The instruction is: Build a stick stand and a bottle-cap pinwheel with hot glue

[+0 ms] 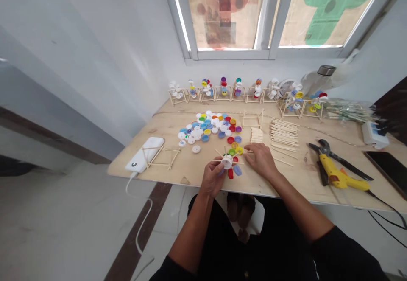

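My left hand (213, 178) pinches a white bottle cap hub (227, 162) with several thin wooden sticks radiating from its rim, held over the table's front edge. Coloured caps sit around it, including a green cap (232, 152), a blue cap (237, 170) and a red cap (230, 174). Whether any of these are attached to the sticks I cannot tell. My right hand (261, 161) rests on the tabletop just right of a yellow cap (239, 150). Its fingertips are drawn together, and what they hold, if anything, is too small to make out.
Loose bottle caps (206, 126) pile up mid-table, beside wooden sticks (284, 134) and short pieces (256, 135). A stick frame (162, 158) overlaps a white power bank (144, 153). Rightward lie a yellow glue gun (341, 175), pliers (338, 158) and phone (389, 170). Finished pinwheels (224, 86) line the back.
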A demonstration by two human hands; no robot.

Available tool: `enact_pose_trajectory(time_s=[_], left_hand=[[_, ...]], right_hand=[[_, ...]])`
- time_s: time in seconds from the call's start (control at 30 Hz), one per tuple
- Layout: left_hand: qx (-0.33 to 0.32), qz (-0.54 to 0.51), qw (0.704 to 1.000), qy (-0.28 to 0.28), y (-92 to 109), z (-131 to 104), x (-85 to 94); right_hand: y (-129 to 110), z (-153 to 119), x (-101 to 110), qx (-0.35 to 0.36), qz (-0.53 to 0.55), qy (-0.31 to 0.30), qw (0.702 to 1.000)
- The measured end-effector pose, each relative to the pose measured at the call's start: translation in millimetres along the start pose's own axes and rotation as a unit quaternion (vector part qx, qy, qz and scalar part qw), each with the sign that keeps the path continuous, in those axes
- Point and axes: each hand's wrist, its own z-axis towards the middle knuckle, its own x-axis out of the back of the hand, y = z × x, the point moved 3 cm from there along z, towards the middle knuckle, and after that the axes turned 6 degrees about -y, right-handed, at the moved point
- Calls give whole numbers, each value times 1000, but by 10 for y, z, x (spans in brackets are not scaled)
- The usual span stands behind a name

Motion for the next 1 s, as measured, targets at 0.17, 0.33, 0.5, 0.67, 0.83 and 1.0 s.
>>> enact_pose_trajectory(time_s=[0.17,0.33,0.5,0.67,0.83,1.0], left_hand=[[4,-1,1000,-2,-3,0,7],[5,3,1000,11,-14,-2,33],[9,9,1000,-4,-5,7,3],[17,27,999,-17,6,18,-32],[27,44,999,-4,-4,12,-40],[25,77,997,-8,-9,-2,-68]], right_hand=[[-102,140,-119,28,-88,-24,995],[-112,182,-165,41,-139,-42,989],[-87,-5,-72,47,-156,-46,986],[-52,-294,39,64,-144,-40,987],[-21,-379,161,75,-84,-56,992],[-102,-339,384,40,111,18,993]])
